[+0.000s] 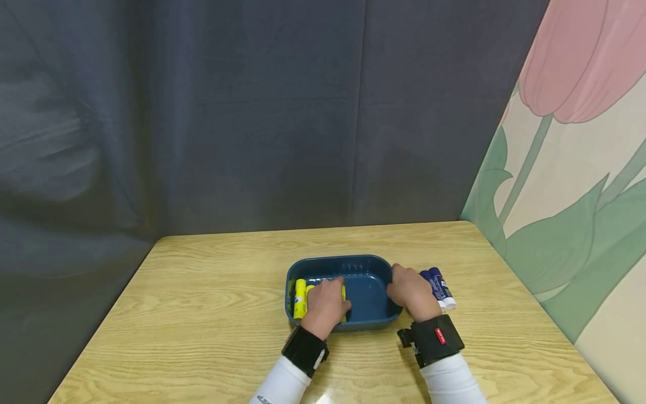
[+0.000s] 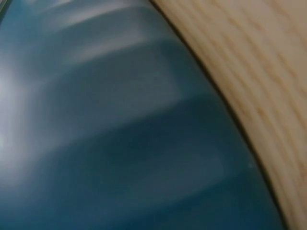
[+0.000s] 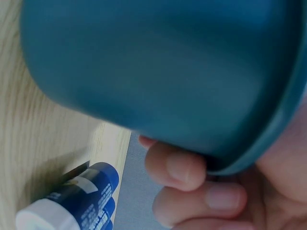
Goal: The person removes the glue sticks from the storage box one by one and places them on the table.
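Observation:
A dark blue plastic tray (image 1: pixel 370 324) with a rounded rim sits on the table. Inside its left end, a yellow glue stick (image 1: pixel 300 299) lies lengthwise, and more yellow shows on both sides of my left hand (image 1: pixel 325 306). That hand reaches down into the tray with bent fingers around a yellow stick, which it mostly covers. My right hand (image 1: pixel 411 290) grips the tray's right end at the rim, its fingers (image 3: pixel 180 167) curled under the lip. Just right of this hand, dark blue glue sticks (image 1: pixel 441 287) with white caps lie side by side.
The wooden table (image 1: pixel 217 314) runs out to both sides of the tray. Behind it hangs a dark grey curtain (image 1: pixel 262 123). A wall painted with tulips (image 1: pixel 580 224) borders the right side.

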